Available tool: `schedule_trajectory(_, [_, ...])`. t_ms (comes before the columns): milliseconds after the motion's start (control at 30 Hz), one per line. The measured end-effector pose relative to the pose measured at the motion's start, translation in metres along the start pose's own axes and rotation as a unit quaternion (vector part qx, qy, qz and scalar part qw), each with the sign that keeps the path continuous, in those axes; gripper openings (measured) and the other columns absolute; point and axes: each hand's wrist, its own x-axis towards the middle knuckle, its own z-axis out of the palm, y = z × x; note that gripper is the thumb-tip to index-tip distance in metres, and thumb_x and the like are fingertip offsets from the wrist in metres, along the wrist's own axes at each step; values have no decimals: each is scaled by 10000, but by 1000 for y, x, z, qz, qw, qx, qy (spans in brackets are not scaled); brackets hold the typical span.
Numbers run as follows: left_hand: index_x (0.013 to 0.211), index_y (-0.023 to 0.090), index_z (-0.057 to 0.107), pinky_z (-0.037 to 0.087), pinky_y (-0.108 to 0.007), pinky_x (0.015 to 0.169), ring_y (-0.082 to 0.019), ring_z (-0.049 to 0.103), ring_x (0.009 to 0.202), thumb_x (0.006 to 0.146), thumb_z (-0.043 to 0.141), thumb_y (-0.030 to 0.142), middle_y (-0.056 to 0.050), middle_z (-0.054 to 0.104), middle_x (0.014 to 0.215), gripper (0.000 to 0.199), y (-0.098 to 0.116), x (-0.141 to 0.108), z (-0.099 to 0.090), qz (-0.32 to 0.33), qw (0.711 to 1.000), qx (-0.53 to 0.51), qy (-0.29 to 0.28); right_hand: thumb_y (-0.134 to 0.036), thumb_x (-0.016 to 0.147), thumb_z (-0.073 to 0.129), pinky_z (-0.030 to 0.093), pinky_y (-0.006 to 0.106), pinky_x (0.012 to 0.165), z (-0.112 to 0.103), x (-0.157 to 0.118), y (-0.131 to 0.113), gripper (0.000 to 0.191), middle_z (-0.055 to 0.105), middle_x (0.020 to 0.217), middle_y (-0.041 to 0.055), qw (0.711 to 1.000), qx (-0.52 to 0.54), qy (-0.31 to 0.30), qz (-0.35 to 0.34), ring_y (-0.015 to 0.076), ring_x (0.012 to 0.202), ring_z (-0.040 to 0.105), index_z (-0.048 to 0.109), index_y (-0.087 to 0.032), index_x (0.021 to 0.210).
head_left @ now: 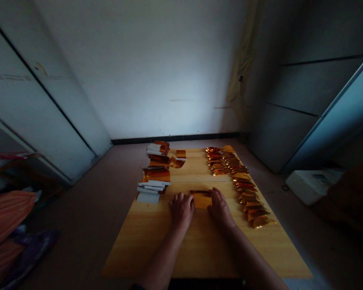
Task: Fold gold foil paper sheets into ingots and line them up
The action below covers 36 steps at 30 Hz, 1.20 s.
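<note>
A gold foil sheet lies on the wooden table, with a darker strip along its far edge. My left hand has its bent fingers closed at the sheet's left edge, thumb against it. On the right edge, my right hand has its fingers pressed together, gripping that side. Loose gold and white sheets are stacked in piles along the table's left side. Rows of folded gold foil pieces overlap down the right side.
A single small gold piece lies near the table's far edge. Beyond stands a white wall. A cabinet and a white box are at the right; orange cloth is at the left.
</note>
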Motion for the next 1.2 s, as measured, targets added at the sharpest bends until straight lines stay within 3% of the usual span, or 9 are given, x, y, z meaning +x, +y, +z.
schedule_trajectory(333, [999,308,619,307,-359,853,-213,455,1030,807,550,221,-30,558,1041,222,-13,-1,-4,48,998,-39,-26,10,613,407,400,380,1037,-3,2,12,534,550,1243,128,998,-31,-26,-48,214,1184,505,616,-154,1076])
schedule_trajectory(467, [1043,309,627,315,-361,883,-207,461,1048,758,583,179,-25,554,1088,316,-23,-4,-5,83,994,-60,-34,-15,699,436,403,379,1011,-7,0,-1,348,550,1247,139,995,-80,-44,-48,231,1156,506,658,-164,922])
schedule_trajectory(667, [992,311,666,335,-371,880,-206,484,1016,753,642,248,-25,570,1049,249,-27,-2,-1,99,991,-89,-13,-137,696,619,427,364,938,-26,1,-18,103,522,1269,134,987,-88,-112,-76,252,1142,480,621,-179,790])
schedule_trajectory(900, [968,304,682,353,-359,842,-200,500,975,778,644,246,-25,591,996,202,-29,2,3,122,988,-90,9,-163,753,620,434,343,916,-32,6,-10,98,550,1220,108,979,-94,-139,-119,221,1115,491,627,-193,846])
schedule_trajectory(1033, [920,296,696,358,-343,812,-191,503,937,811,608,242,-28,596,941,150,-29,4,4,137,986,-90,28,-210,841,558,434,339,936,-31,6,-8,118,560,1209,96,974,-119,-121,-151,204,1089,507,647,-203,918])
schedule_trajectory(1200, [781,226,679,360,-319,803,-180,508,919,859,545,263,-31,615,909,160,-27,15,6,136,986,-91,36,-246,911,464,437,331,926,-27,11,-10,230,581,1183,100,975,-142,-86,-144,198,1068,523,671,-204,820])
